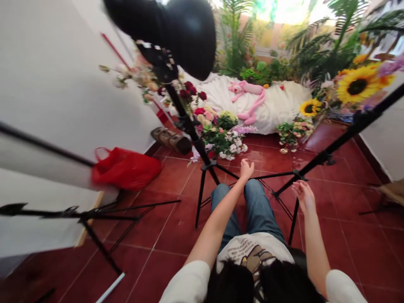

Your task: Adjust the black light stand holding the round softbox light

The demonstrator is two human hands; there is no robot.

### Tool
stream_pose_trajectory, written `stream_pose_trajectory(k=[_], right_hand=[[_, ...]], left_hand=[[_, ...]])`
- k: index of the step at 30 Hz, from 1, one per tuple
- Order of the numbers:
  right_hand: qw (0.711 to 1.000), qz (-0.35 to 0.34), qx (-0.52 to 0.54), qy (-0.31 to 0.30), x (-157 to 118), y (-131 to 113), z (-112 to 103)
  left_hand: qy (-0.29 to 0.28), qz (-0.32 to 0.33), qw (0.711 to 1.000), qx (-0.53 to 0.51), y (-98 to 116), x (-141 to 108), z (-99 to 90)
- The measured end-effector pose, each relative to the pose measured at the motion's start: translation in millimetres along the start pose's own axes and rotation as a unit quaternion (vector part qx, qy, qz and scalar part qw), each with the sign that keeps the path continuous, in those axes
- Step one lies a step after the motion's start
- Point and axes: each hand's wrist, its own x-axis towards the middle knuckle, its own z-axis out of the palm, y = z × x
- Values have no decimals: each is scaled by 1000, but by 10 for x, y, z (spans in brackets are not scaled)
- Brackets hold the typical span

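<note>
My left hand [247, 169] is held out above my knees, holding nothing, its fingers apart. Off to the right, my right hand [304, 195] is raised with curled, parted fingers and nothing in it. Close to that hand is the tripod of a black light stand [328, 153]; I cannot tell whether they touch. Another black light stand [186, 113] rises just left of my left hand, with a dark round lamp head [189, 35] on top. Below both hands are my legs in blue jeans [260, 206].
Ahead, a pink plush toy [249, 90] lies on a white cloth [214, 94] among artificial flowers [225, 130] and sunflowers [356, 86]. A red bag [128, 168] sits at left, near another black stand [85, 214]. The floor [167, 229] is red tile.
</note>
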Motion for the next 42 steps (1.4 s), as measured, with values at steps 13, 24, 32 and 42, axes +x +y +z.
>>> stream_pose_trajectory(k=[13, 24, 32, 42], right_hand=[[996, -8, 74, 48, -233, -193, -453], [980, 39, 194, 7, 277, -754, -204], [943, 17, 309, -125, 666, -1159, 120], [920, 24, 367, -137, 822, -1120, 85]], left_hand=[[-305, 272, 877, -253, 2451, -410, 1992], [-367, 178, 873, -267, 2676, -368, 2173], [-362, 167, 874, -278, 2691, -442, 2127], [-354, 175, 883, -254, 2687, -415, 2129]])
